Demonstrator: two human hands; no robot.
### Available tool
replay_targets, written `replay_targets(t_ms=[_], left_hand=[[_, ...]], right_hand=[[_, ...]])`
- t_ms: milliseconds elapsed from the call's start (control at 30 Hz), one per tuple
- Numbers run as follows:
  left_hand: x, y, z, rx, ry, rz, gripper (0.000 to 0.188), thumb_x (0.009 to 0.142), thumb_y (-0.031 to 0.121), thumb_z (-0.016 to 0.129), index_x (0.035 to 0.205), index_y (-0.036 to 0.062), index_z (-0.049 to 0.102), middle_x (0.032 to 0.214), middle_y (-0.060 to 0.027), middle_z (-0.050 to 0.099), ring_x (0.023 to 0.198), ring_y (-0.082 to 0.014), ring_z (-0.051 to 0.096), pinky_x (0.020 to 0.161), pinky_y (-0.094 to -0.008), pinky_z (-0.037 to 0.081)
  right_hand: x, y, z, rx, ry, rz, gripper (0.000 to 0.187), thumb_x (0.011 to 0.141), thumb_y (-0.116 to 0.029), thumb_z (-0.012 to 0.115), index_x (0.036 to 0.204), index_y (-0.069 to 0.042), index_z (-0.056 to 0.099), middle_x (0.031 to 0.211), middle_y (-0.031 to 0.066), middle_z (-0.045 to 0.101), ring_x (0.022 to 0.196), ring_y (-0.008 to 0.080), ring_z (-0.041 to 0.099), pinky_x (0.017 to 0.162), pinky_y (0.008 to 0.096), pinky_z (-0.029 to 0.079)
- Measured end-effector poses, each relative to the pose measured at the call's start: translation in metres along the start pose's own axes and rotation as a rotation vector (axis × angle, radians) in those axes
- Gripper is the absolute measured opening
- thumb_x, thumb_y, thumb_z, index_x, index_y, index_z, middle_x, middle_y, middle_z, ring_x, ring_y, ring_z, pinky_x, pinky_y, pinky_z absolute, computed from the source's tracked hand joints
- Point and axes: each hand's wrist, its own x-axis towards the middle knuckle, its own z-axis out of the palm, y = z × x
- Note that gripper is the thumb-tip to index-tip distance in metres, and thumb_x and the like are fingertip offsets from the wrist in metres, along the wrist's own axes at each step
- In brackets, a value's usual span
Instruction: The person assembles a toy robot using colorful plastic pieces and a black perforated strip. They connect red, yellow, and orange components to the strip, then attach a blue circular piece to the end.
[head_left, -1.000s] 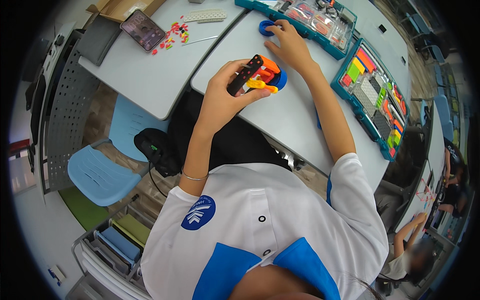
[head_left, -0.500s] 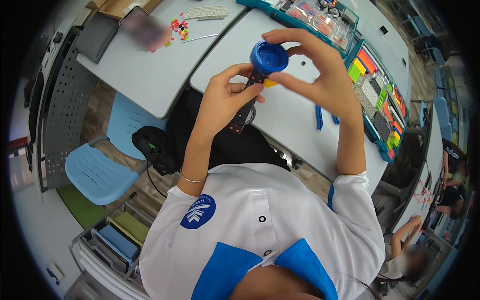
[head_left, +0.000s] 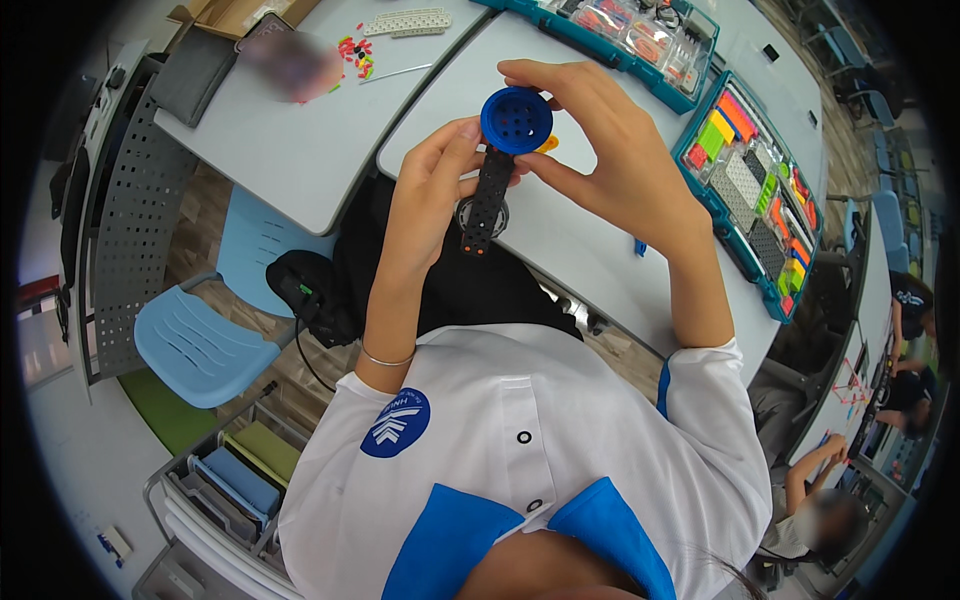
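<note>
Above the table edge, a blue round wheel hub (head_left: 517, 121) with holes in its face sits at the upper end of a black perforated beam (head_left: 487, 196). My left hand (head_left: 432, 185) is closed around the beam just below the hub, its thumb at the hub's left edge. My right hand (head_left: 628, 150) curves round the hub from the right, thumb low and fingers at the rim. A small yellow piece (head_left: 548, 145) shows beside the hub. Behind the beam's lower part is a round, ring-like part (head_left: 497, 216), partly hidden.
A teal case (head_left: 768, 215) of colourful building parts lies open at right, with another teal case (head_left: 655, 85) behind it. Small coloured pieces (head_left: 356, 58) and light perforated plates (head_left: 408, 22) lie on the left table. A blue chair (head_left: 200, 345) stands at left; other people are at right.
The hub and beam have shifted slightly left and turned, so the hub's holed face shows more and the beam hangs straighter. Both hands have moved with them.
</note>
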Motion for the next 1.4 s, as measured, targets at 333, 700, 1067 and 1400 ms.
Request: replay_targets(t_ms=[333, 700, 1067, 1400], left_hand=[[0.0, 0.0, 0.005, -0.056, 0.053, 0.002, 0.051, 0.104, 0.04, 0.047, 0.114, -0.0068, 0.061, 0.1, -0.0153, 0.068, 0.086, -0.0211, 0.07, 0.077, -0.0294, 0.059], [0.001, -0.009, 0.004, -0.076, 0.084, 0.016, 0.041, 0.102, 0.03, 0.055, 0.116, -0.0079, 0.06, 0.097, -0.0136, 0.069, 0.083, -0.0194, 0.072, 0.072, -0.0255, 0.059], [0.001, -0.008, 0.006, -0.136, 0.059, 0.045, 0.046, 0.101, 0.035, 0.055, 0.114, -0.0092, 0.06, 0.097, -0.0142, 0.069, 0.084, -0.0184, 0.071, 0.077, -0.0308, 0.06], [0.001, -0.005, 0.003, -0.012, 0.048, 0.046, 0.066, 0.104, 0.045, 0.041, 0.128, -0.0162, 0.047, 0.115, -0.024, 0.064, 0.099, -0.0301, 0.069, 0.086, -0.0376, 0.058]], right_hand=[[-0.001, 0.003, 0.006, 0.003, 0.002, -0.035, 0.063, 0.073, -0.004, 0.078, 0.131, -0.01, 0.053, 0.113, 0.0124, 0.062, 0.107, 0.0322, 0.059, 0.087, 0.0394, 0.053], [-0.001, 0.004, 0.007, -0.025, -0.012, -0.021, 0.063, 0.07, -0.002, 0.079, 0.128, -0.01, 0.054, 0.113, 0.011, 0.062, 0.107, 0.031, 0.059, 0.086, 0.0391, 0.053], [-0.001, 0.007, 0.007, 0.026, -0.005, -0.017, 0.06, 0.071, -0.002, 0.079, 0.126, -0.011, 0.057, 0.114, 0.0107, 0.062, 0.106, 0.0306, 0.061, 0.087, 0.038, 0.053], [0.006, 0.013, -0.011, -0.023, 0.082, 0.049, 0.059, 0.074, -0.006, 0.081, 0.129, -0.008, 0.06, 0.125, 0.0078, 0.064, 0.106, 0.0245, 0.065, 0.093, 0.0348, 0.054]])
